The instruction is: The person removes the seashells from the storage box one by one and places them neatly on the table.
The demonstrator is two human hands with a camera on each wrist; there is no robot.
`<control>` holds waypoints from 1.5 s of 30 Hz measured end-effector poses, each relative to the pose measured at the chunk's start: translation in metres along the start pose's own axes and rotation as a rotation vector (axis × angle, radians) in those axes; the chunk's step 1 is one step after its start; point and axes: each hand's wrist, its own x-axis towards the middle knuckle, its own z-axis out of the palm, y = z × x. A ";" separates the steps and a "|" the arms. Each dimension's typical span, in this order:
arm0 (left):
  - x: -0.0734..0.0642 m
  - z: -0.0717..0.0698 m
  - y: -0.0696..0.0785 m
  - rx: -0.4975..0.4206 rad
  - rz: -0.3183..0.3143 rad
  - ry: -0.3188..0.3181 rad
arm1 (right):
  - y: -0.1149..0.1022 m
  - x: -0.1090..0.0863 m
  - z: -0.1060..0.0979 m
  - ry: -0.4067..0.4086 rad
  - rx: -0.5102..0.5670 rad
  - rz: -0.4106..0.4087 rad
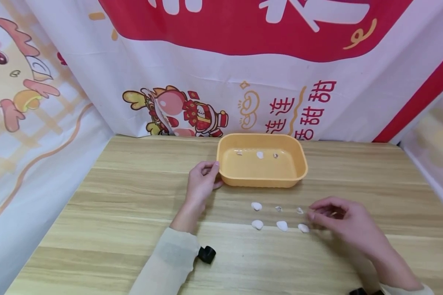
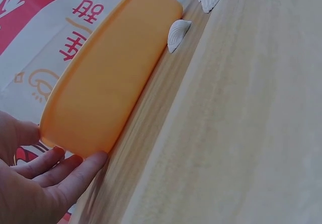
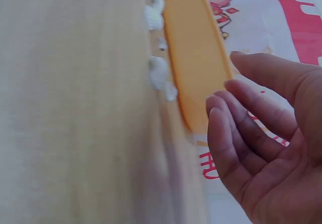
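Note:
A yellow plastic basin (image 1: 262, 182) stands near the back of the table. My left hand (image 1: 203, 180) holds its left end, thumb at the rim and fingers against the outer wall, as the left wrist view also shows. Inside the basin lie three small shells, a white one (image 1: 260, 155) in the middle. In front of it, several shells form two rows: a white seashell (image 1: 256, 206) starts the back row, another (image 1: 282, 225) lies mid front row. Beside the right end of these rows hovers my right hand (image 1: 345, 221), fingers bent loosely, thumb apart, nothing between them in the right wrist view (image 3: 266, 128).
The wood-grain table (image 1: 133, 205) ends at a printed cloth backdrop (image 1: 214, 69) just behind the basin. Cloth also hangs on the left and right sides. A black wrist device (image 1: 207, 254) sits at the left sleeve.

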 end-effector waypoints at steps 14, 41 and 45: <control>0.003 0.002 -0.002 0.020 -0.002 -0.010 | -0.023 0.032 -0.027 0.118 -0.030 0.081; 0.001 -0.002 -0.003 0.017 0.010 -0.008 | -0.068 0.159 -0.003 -0.010 -0.101 -0.052; 0.000 -0.003 -0.003 0.021 0.007 -0.009 | -0.070 0.169 0.002 -0.027 -0.128 -0.042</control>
